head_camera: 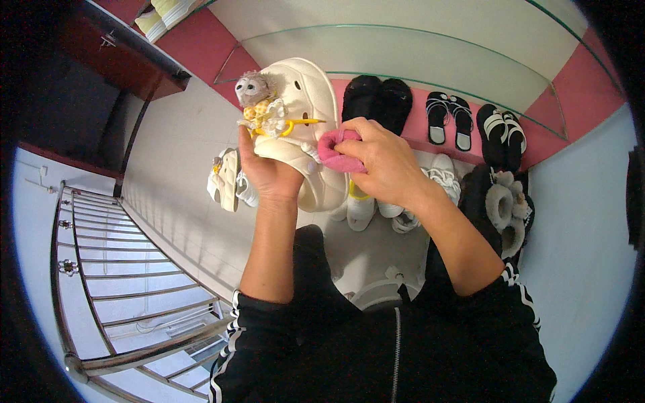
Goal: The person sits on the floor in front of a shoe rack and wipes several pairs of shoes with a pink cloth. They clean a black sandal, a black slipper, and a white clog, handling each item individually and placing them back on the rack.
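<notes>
A cream foam clog [312, 95] with vent holes is held up before me, its strap crossing the lower half. My left hand [272, 169] supports it from the left and below, thumb along its side. A small doll charm [257, 101] with grey hair and a yellow and white dress is fixed on the clog, beside a yellow pencil-like charm [307, 121]. In my right hand [380, 158] is a folded pink cloth [335, 153], pressed up to the clog's right side near the strap. Whether it touches the surface is hard to tell.
Black slippers [378, 98], black strappy sandals [450, 121] and black-and-white sandals [502, 132] stand along a pink ledge [423, 146] below glass shelves [403, 30]. A similar cream clog [225, 181], white shoes [360, 209] and grey fluffy slippers [505, 206] are on the floor. A metal railing [141, 262] runs along the left.
</notes>
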Demonstrator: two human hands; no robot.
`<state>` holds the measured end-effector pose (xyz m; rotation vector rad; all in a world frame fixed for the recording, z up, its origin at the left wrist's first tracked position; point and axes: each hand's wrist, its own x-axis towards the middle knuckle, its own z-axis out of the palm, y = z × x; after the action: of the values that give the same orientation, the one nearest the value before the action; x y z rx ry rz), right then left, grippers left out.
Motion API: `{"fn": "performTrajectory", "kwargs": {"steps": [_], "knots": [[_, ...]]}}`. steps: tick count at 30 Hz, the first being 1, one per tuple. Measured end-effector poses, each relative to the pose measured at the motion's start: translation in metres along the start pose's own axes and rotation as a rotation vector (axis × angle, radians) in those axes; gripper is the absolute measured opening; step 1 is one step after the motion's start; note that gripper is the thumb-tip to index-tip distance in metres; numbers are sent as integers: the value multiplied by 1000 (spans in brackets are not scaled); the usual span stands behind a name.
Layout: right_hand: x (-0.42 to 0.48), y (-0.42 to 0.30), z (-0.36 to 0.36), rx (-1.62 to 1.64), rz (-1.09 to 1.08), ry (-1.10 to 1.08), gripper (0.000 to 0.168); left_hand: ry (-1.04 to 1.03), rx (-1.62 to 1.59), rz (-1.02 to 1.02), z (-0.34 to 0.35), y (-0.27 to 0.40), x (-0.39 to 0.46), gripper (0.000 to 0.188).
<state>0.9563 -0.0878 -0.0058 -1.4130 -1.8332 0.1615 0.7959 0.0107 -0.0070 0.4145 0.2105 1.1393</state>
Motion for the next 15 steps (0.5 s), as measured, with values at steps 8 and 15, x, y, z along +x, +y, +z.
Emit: {"fn": "performTrajectory", "kwargs": {"steps": [8, 15], "knots": [[4, 13, -13, -89, 93, 202, 37, -44, -40, -41, 1, 7, -3, 55], [13, 8, -17, -15, 76, 486, 39, -67, -22, -137, 9, -4, -8, 52]]}}
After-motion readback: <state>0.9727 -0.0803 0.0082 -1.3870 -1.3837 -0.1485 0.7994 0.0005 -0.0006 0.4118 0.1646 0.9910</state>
